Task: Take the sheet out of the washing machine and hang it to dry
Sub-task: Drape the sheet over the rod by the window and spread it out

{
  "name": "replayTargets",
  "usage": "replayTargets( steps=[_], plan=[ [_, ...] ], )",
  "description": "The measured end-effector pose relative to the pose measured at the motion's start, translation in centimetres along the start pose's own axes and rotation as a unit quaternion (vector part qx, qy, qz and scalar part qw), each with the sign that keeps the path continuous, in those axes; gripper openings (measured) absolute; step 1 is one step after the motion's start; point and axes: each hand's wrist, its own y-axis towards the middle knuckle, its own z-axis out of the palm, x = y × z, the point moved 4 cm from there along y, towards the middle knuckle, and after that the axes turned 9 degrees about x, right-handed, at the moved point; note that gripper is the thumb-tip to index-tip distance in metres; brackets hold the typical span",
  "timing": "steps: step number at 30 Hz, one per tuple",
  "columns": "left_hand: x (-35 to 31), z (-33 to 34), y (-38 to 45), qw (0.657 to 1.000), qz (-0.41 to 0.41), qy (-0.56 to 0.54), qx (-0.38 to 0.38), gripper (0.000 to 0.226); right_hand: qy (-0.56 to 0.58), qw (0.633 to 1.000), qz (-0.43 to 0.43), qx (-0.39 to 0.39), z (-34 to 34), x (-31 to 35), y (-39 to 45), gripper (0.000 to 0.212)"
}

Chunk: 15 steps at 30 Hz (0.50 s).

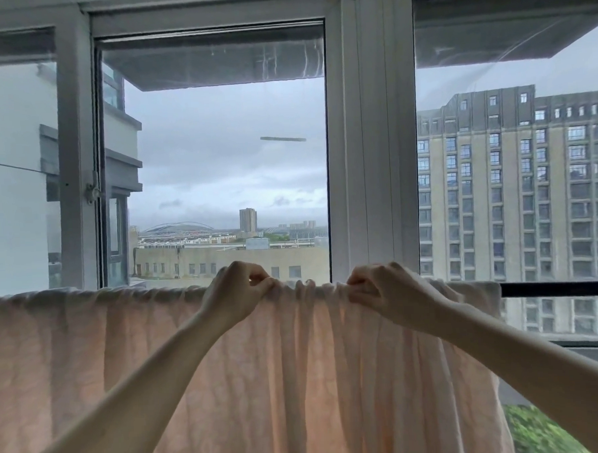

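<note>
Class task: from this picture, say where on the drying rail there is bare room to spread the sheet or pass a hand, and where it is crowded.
Bare rail shows only at the right, between the sheet edge and the frame edge. The crowded part is the middle, where the left hand and right hand pinch bunched folds. Leftward the sheet covers the rail to the frame edge.

No legible text, labels or numbers

High-rise flat, by a glazed balcony or window bay: white-framed sliding windows point(369, 148) looking out over a grey multi-storey apartment block point(515, 196) and distant rooftops. Pale pink crinkled fabric sheet point(297, 370) draped over a black horizontal drying rail point(560, 288) just inside the glass.
</note>
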Motion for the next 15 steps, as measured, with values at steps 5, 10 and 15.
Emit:
replayTargets(
  steps=[5,10,15],
  plan=[
    [-0.3,0.0,-0.1,1.000,0.001,-0.010,-0.002,0.012,0.061,0.994,0.040,-0.079,-0.6,-0.5,0.3,0.014],
    [-0.5,0.3,0.0,1.000,0.004,-0.016,-0.009,0.012,0.065,0.978,0.131,-0.149,-3.1,-2.9,1.8,0.013],
    [-0.5,0.4,0.0,0.999,-0.006,0.004,-0.034,0.012,0.021,0.990,0.134,-0.049,-3.6,-4.7,2.4,0.012]
  ],
)
